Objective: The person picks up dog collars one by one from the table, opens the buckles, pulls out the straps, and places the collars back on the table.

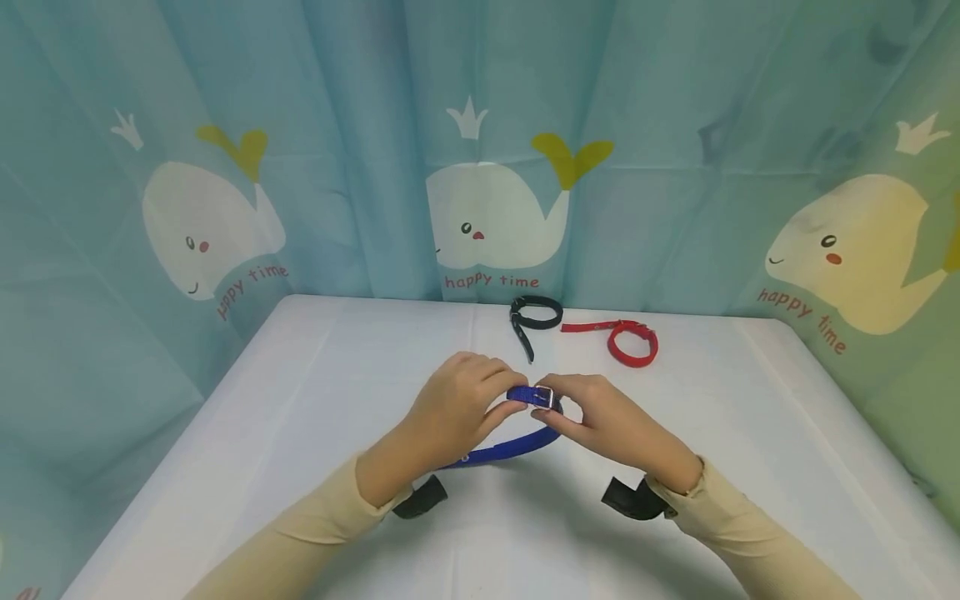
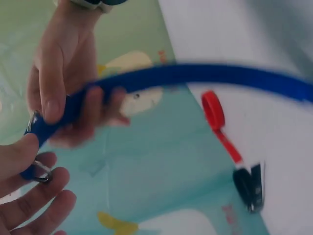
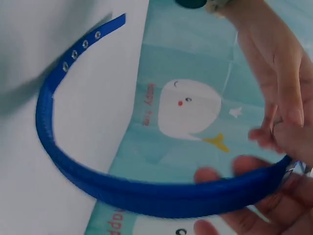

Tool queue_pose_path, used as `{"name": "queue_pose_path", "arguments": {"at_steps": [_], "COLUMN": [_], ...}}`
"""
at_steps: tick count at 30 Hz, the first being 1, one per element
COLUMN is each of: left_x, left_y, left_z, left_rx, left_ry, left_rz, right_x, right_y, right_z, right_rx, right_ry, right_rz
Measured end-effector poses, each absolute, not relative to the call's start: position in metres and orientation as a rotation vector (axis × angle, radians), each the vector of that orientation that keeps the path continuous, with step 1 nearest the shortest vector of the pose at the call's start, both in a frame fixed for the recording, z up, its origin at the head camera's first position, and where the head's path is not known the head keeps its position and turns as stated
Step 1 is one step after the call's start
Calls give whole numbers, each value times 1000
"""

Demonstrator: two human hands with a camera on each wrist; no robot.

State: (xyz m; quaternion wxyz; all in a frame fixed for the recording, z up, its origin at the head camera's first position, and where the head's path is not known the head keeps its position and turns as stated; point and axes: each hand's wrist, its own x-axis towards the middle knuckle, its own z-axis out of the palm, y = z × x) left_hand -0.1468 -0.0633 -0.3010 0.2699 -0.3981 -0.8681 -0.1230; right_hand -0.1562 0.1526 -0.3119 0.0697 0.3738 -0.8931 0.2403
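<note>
Item: one blue collar [image 1: 521,447], which you are holding above the white table [image 1: 705,392]. Left hand [image 1: 461,400]: you are pinching the band [image 1: 524,395] just beside the buckle [image 1: 552,398]. Right hand [image 1: 609,414]: you are pinching at the buckle itself — the nearer hand to it. Long axis: the strap [image 3: 146,198] is leaving the right-hand side, bowing back toward you and running leftward. Eyeleted free end [image 3: 79,49]: extending ungripped toward your left side — well apart from the buckle.

Above the table [image 1: 315,375], the held collar [image 1: 517,448] is between left hand [image 1: 459,406] and right hand [image 1: 611,421]; behind, the far-left collar [image 1: 516,317] lies beside the far-right collar [image 1: 633,362], before the curtain [image 1: 367,167].
</note>
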Motion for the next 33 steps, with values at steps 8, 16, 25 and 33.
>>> {"name": "queue_pose_path", "arguments": {"at_steps": [8,16,25,33], "left_x": [-154,-167,-186,-198], "left_y": [-82,-115,-149,-177], "left_z": [-305,-320,-349,-374], "left_rx": [-1030,-977,-977,-935], "left_ry": [-2224,-2323,-2500,-2704], "left_rz": [92,190,293,356], "right_x": [-168,-176,-196,-212], "right_y": [171,203,240,271], "right_z": [-325,-331,-353,-385], "right_rx": [1367,1395,1385,1400], "right_ry": [-2204,-2308,-2470,-2479], "right_rz": [344,-101,-307,-451]}}
